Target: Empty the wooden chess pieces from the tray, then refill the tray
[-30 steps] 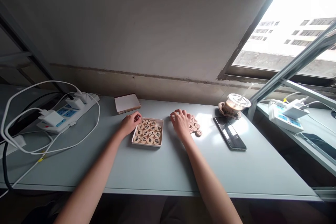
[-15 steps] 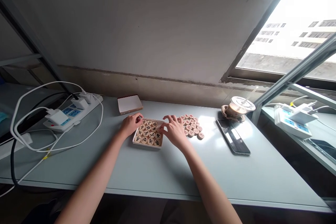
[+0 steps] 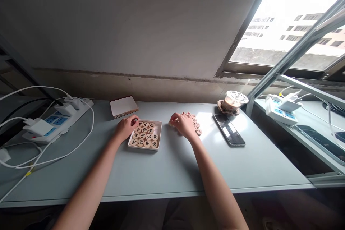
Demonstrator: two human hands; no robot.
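Left hand point(image 3: 125, 128) curls at the 10 o'clock corner of a shallow white-rimmed tray point(image 3: 159, 134) packed with wooden Chinese chess pieces point(image 3: 142, 135). Right hand point(image 3: 184, 125) spreads over loose pieces point(image 3: 197, 125) at the tray's 3 o'clock on the worktop point(image 3: 167, 169). Whether either hand pinches a piece, I cannot tell. A smartphone point(image 3: 229, 129) lies at 3 o'clock from them.

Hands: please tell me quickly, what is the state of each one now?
Left hand: curled at the tray; cannot tell if it holds anything.
Right hand: half-curled over loose wooden pieces; cannot tell if it holds one.
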